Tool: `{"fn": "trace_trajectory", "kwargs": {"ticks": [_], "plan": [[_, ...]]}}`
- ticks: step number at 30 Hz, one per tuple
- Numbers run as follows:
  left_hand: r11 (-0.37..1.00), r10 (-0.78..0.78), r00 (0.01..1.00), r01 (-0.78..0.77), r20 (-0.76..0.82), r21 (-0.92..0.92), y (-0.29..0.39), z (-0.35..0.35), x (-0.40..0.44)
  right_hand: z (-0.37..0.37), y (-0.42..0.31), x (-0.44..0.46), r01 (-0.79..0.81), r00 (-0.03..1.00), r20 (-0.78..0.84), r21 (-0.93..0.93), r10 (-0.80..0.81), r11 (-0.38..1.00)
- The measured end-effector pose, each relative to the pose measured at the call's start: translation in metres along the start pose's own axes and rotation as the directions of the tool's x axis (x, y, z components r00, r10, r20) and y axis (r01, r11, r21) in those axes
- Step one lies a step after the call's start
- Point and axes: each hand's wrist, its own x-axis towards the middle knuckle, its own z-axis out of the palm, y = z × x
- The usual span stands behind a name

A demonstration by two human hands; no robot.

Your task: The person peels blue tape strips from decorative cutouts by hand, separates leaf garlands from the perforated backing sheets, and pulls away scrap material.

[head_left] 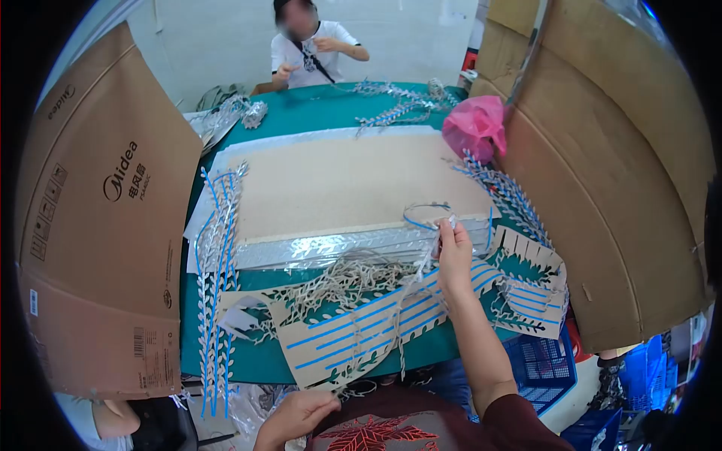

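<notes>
My right hand [454, 255] is raised at the front edge of the stacked sheets, thumb and fingers pinched on a silvery leaf strip [426, 259]. A loop with a blue line [418, 218] curves just beyond its fingertips. Below that hand lies a beige cut-out sheet [338, 338] with blue stripes and leaf-shaped edges. My left hand [297, 416] is low at the table's front edge, close to the sheet's lower corner. Its fingers are curled together, and whatever they may hold is hidden. A tangle of pale leaf strips [346, 278] is heaped between the stack and the striped sheet.
A wrapped stack of beige sheets [353, 177] covers the middle of the green table [301, 113]. Leaf strips with blue lines [218, 278] hang at left. Cardboard [113, 218] flanks both sides. A pink bag [475, 128], a blue crate [538, 368] and a person opposite [316, 56] are visible.
</notes>
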Motion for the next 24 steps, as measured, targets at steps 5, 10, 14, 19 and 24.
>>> {"fn": "trace_trajectory", "kwargs": {"ticks": [5,10,14,19,24], "plan": [[0.997,-0.078,0.997,0.079,0.026,-0.019,-0.003,-0.003,-0.008,-0.036,-0.018,0.067,0.009,0.968,-0.252,0.085,0.012,0.996],[0.918,0.164,0.975,-0.096,-0.149,0.385,0.037,0.017,0.057,-0.012,-0.038,0.039,-0.038,0.999,0.015,0.140,0.036,0.989],[0.672,0.496,0.868,-0.394,0.014,0.627,0.045,0.013,0.111,-0.003,-0.070,0.016,-0.110,0.992,0.083,0.238,0.093,0.965],[0.948,0.312,0.882,-0.262,-0.354,0.182,0.082,0.013,0.161,-0.009,-0.083,-0.009,-0.135,0.977,0.196,0.252,0.086,0.958],[0.912,0.005,0.997,-0.037,-0.079,-0.407,0.093,-0.004,0.191,0.018,-0.065,-0.072,-0.394,0.868,0.406,0.207,0.288,0.896]]}}
